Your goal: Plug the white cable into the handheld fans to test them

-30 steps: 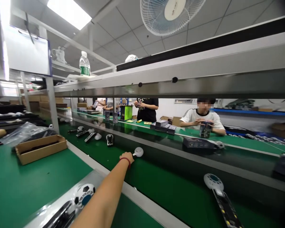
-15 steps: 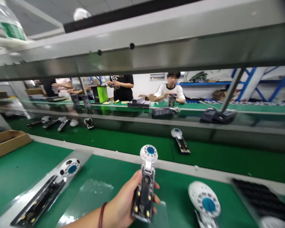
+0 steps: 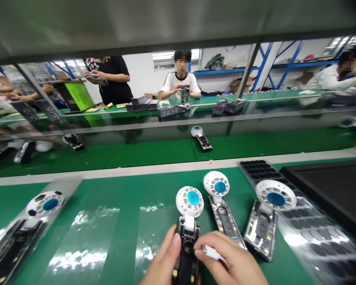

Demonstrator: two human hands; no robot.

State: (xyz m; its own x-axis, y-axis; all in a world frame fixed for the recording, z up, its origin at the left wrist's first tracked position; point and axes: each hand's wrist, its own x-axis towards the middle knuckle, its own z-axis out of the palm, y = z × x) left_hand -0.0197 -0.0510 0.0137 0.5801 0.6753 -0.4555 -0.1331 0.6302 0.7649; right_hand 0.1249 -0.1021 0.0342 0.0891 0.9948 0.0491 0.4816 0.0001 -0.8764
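Since half a second ago we have drawn the small fan [image 3: 188,231] down toward us, and our right hand [image 3: 230,261], which was out of sight then, has come in to join the left hand [image 3: 163,263]. Our left hand is curled around the fan's dark handle from the left, thumb pressed on its front, gripping it upright so the white round head stands above our fingers. Our right hand is mostly closed, its fingertips pinching a small white piece [image 3: 209,251] held against the handle's right side.

Just right of the fan we hold, a second fan [image 3: 222,208] lies flat on the green table [image 3: 127,194], and a third fan [image 3: 265,221] lies beyond that one, resting partly on a black tray [image 3: 314,233]. Well to the left of our fan, a football-patterned fan [image 3: 26,225] lies on a grey strip. Beyond it, across the table's white edge, another fan [image 3: 201,137] lies on the green belt.
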